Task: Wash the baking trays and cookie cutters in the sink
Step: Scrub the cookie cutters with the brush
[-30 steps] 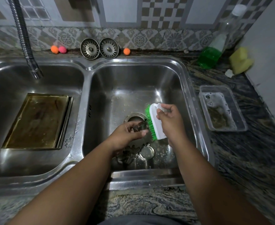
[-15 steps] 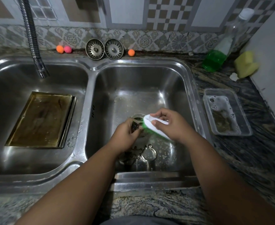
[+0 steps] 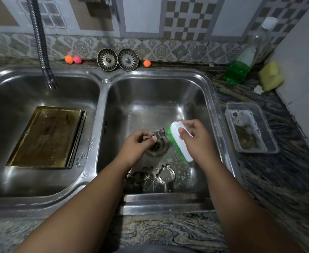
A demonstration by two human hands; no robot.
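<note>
Over the drain of the right sink basin (image 3: 195,92), my left hand (image 3: 137,145) pinches a small metal cookie cutter (image 3: 160,134). My right hand (image 3: 195,137) grips a white scrub brush (image 3: 179,141), its green bristles turned toward the cutter and close beside it. Several more metal cookie cutters (image 3: 150,176) lie on the basin floor near the front wall. Stacked brownish baking trays (image 3: 46,137) rest in the left basin, and one cutter (image 3: 79,159) lies at their front right corner.
The flexible tap (image 3: 42,48) hangs over the left basin. Two drain strainers (image 3: 117,59) and small coloured balls (image 3: 73,59) sit on the back ledge. On the right counter are a clear tub of soapy water (image 3: 250,128), a green soap bottle (image 3: 241,64) and a yellow sponge (image 3: 270,75).
The brush swung down flat against the cutter, then lifted back to the right with its bristles facing left. My left hand stayed over the drain with the cutter.
</note>
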